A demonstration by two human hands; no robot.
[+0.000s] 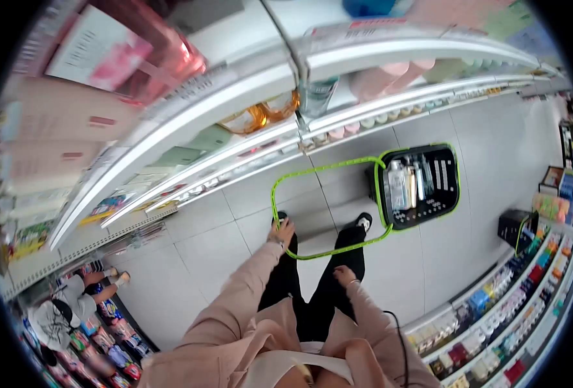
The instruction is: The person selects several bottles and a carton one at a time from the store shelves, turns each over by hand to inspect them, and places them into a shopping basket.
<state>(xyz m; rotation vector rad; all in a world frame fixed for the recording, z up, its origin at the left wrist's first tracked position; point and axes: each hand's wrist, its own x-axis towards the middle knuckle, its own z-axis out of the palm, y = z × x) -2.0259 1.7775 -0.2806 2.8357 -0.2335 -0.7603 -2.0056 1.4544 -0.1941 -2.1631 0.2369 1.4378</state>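
My left hand (283, 231) is closed around the near end of the long green handle (325, 169) of a shopping basket. The basket (453, 187) is black with a green rim and stands on the floor to the right of my feet. Inside lie several bottles and packs, among them a clear bottle (397, 184) with a pale label. My right hand (345, 276) hangs by my right thigh, fingers curled in, with nothing visible in it.
White shelves (390, 55) with bottles and boxes run along the front and left. A big pink bottle (163, 58) is close at upper left. Stocked shelves (493, 310) fill the lower right, near another black basket (516, 230). A person (60, 317) is at lower left.
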